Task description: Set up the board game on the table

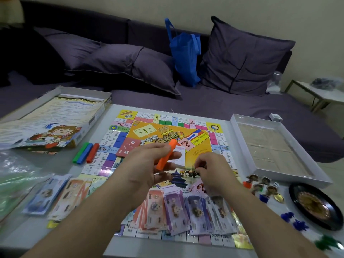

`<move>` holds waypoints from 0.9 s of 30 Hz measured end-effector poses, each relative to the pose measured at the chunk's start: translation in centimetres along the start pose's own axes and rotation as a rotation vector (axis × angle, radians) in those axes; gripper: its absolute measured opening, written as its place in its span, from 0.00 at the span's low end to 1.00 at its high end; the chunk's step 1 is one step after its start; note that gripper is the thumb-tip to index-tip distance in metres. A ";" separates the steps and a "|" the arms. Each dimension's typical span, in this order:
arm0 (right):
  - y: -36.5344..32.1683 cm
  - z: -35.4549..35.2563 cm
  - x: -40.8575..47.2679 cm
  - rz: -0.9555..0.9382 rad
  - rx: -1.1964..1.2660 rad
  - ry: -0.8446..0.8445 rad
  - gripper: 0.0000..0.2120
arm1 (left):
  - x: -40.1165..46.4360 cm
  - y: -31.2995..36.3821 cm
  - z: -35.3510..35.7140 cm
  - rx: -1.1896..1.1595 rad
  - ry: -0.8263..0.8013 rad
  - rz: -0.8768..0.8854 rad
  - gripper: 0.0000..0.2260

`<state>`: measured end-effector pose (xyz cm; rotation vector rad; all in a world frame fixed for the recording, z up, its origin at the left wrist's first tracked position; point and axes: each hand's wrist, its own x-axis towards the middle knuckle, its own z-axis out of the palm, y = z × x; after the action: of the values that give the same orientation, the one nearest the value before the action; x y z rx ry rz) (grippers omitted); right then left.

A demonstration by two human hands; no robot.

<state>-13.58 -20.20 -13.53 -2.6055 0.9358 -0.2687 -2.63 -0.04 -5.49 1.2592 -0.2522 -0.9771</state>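
- The square, brightly printed game board lies flat in the middle of the pale worktop, its yellow centre facing up; a dark purple sofa with cushions and a blue fabric bag stand behind it
- The left hand is raised over the board's centre, fingers curled round an orange plastic stick-shaped holder that tilts up to the right; a small white printed card sits against the fingertips, just beside the holder
- The right hand hovers close to the right of the left, fingers curled and pinched together; whether anything small is held in the pinch, I cannot tell
- Three more plastic holders, green, blue and red, lie side by side on the worktop just off the board's left edge
- Stacks of paper play money in orange, purple and blue are fanned across the board's near edge; further stacks lie on the worktop to the left
- The printed box lid with a sheet inside rests at the far left; the white box tray lies to the right
- Small character pawns and a white die sit near a black roulette wheel at the right
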 end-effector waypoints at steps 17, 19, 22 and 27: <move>-5.9 -5.9 -2.9 -0.046 1.054 0.032 0.10 | 0.7 -0.9 0.3 0.133 -0.029 -0.036 0.12; -6.2 -5.9 -3.3 -0.041 1.101 0.051 0.07 | 0.5 -1.0 0.2 0.107 -0.059 -0.044 0.12; -6.5 -5.6 -3.6 -0.020 1.191 0.000 0.07 | 0.1 -1.1 0.1 0.078 -0.104 -0.040 0.12; -6.9 -4.7 -4.1 0.026 1.345 -0.112 0.11 | -0.2 -1.0 0.2 -0.003 -0.169 -0.003 0.11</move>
<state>-14.07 -13.88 -6.71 -1.3394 0.4425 -0.5067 -3.31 -0.04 -6.21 1.1757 -0.3803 -1.0872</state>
